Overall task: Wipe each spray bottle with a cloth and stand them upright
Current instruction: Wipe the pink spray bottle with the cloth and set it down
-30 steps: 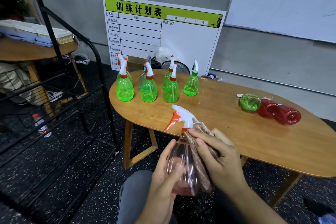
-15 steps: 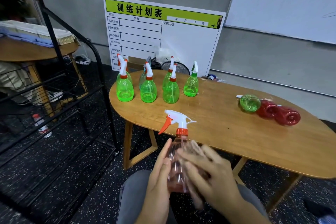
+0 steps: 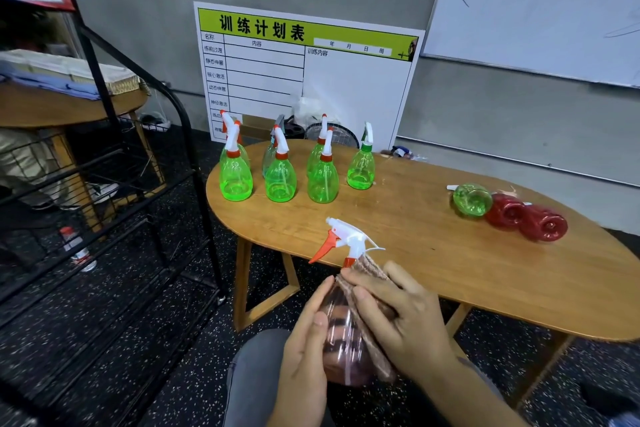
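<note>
The left hand [image 3: 304, 340] cups the pink spray bottle [image 3: 341, 333], nozzle tilted toward the desk [image 3: 433, 253]; the right hand [image 3: 398, 319] presses the cloth [image 3: 367, 270] around its neck.

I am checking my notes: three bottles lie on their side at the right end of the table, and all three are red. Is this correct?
Not quite. The head view shows three lying bottles at the right end of the table, but only two are red; the third, leftmost one is a green bottle.
</note>
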Demonstrator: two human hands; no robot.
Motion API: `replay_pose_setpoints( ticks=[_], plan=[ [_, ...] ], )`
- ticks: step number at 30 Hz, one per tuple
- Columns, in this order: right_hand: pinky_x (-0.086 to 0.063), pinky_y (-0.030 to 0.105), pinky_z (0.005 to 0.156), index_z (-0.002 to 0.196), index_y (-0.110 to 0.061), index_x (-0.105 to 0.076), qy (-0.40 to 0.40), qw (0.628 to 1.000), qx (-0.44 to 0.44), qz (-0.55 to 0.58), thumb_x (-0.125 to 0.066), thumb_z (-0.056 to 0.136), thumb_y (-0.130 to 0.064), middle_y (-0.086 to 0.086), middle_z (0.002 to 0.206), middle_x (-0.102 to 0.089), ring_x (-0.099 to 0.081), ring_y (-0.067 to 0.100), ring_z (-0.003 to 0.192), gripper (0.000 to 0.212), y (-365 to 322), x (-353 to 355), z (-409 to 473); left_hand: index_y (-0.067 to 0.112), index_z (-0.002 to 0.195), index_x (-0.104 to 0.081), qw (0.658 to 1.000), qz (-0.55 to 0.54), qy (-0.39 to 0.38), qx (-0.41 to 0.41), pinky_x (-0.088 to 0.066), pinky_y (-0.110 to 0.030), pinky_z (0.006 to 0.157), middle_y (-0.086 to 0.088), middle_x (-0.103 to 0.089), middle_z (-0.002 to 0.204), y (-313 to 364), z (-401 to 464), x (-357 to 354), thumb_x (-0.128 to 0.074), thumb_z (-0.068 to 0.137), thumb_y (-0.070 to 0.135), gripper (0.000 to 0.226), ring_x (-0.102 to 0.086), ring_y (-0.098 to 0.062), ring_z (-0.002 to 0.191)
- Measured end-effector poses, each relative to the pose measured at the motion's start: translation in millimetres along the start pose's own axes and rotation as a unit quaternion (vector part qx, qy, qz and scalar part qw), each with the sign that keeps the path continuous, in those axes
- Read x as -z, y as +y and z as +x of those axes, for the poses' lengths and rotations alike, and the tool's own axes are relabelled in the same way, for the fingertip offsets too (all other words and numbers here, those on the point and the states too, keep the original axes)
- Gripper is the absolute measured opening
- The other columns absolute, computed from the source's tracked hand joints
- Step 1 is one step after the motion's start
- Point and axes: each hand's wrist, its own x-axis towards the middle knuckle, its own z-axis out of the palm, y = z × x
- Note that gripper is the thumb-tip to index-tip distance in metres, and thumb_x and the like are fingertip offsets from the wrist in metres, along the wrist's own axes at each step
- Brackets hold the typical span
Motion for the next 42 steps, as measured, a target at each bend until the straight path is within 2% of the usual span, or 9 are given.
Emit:
replay_pose_setpoints(
  ticks=[7,13,17,21,26,31,33,37,42],
  plan=[
    [-0.056,0.028,0.058,0.129,-0.034,-0.073,-0.106,0.974,0.2,-0.019,-0.077,0.094,-0.032,-0.001,0.103,-0.07,-0.067,0.012,0.076,0.035,-9,3,-36,0.037,0.14,-0.064,0.998,-0.041,0.016,0.044,-0.055,-0.038,0.098,-0.004,-0.078,0.124,1,0,4,-0.044,0.098,0.037,0.046,-0.073,-0.026,0.117],
    [-0.049,0.025,0.049,0.127,-0.039,-0.072,-0.015,0.999,0.051,-0.011,-0.054,0.106,-0.047,-0.012,0.09,-0.054,-0.054,0.005,0.065,0.029,4,8,6,0.046,0.137,-0.066,1.0,0.001,0.008,0.019,-0.051,-0.062,0.108,-0.001,-0.074,0.133,-2,2,3,-0.056,0.094,0.053,0.044,-0.071,-0.026,0.122],
    [-0.049,0.025,0.049,0.127,-0.037,-0.073,-0.009,1.0,0.02,0.008,-0.057,0.104,-0.046,-0.011,0.087,-0.051,-0.052,0.005,0.063,0.029,-3,-1,0,0.038,0.142,-0.064,1.0,-0.008,0.016,0.017,-0.047,-0.059,0.112,-0.002,-0.073,0.135,-5,3,7,-0.057,0.095,0.051,0.049,-0.069,-0.025,0.126],
    [-0.054,0.02,0.058,0.127,-0.036,-0.073,-0.072,0.989,0.128,-0.015,-0.07,0.099,-0.034,-0.008,0.1,-0.064,-0.06,0.0,0.072,0.028,-16,-4,-28,0.049,0.133,-0.068,0.999,-0.02,0.019,0.027,-0.051,-0.048,0.107,0.003,-0.077,0.126,-5,3,9,-0.047,0.101,0.045,0.038,-0.072,-0.019,0.12],
    [-0.055,0.026,0.056,0.124,-0.033,-0.076,-0.072,0.975,0.201,-0.056,-0.074,0.096,-0.032,-0.001,0.1,-0.072,-0.066,0.011,0.074,0.028,-16,0,-35,0.034,0.143,-0.06,0.998,-0.046,0.015,0.042,-0.051,-0.044,0.107,-0.005,-0.078,0.123,2,1,4,-0.043,0.096,0.041,0.051,-0.073,-0.024,0.117],
    [-0.046,0.02,0.05,0.127,-0.042,-0.071,-0.003,0.999,0.029,-0.027,-0.051,0.106,-0.048,-0.013,0.085,-0.049,-0.05,0.004,0.061,0.03,-5,4,-6,0.043,0.137,-0.067,0.999,-0.006,0.006,0.031,-0.058,-0.046,0.099,0.003,-0.076,0.128,6,-2,3,-0.058,0.098,0.049,0.041,-0.072,-0.022,0.119],
    [-0.043,0.018,0.052,0.125,-0.04,-0.074,0.01,1.0,-0.026,0.011,-0.052,0.105,-0.049,-0.014,0.082,-0.048,-0.053,0.006,0.063,0.031,-2,3,0,0.041,0.139,-0.064,1.0,0.006,-0.005,0.021,-0.061,-0.035,0.092,0.005,-0.075,0.129,6,-4,3,-0.053,0.094,0.052,0.048,-0.072,-0.021,0.119],
    [-0.04,0.012,0.059,0.123,-0.033,-0.077,0.015,0.998,-0.035,0.045,-0.06,0.101,-0.042,-0.013,0.08,-0.048,-0.054,0.007,0.065,0.029,-7,3,-2,0.028,0.15,-0.052,0.999,0.019,-0.031,-0.004,-0.06,-0.044,0.097,0.0,-0.073,0.132,8,-6,4,-0.082,0.071,0.073,0.096,-0.073,-0.023,0.118],
    [-0.035,0.009,0.061,0.122,-0.026,-0.077,0.054,0.996,-0.038,0.056,-0.063,0.099,-0.031,-0.014,0.079,-0.045,-0.049,0.003,0.066,0.028,-7,6,3,0.035,0.15,-0.054,0.998,-0.026,-0.05,0.001,-0.057,-0.04,0.102,-0.005,-0.07,0.138,5,-3,4,-0.085,0.079,0.044,0.078,-0.068,-0.026,0.127]
  ],
)
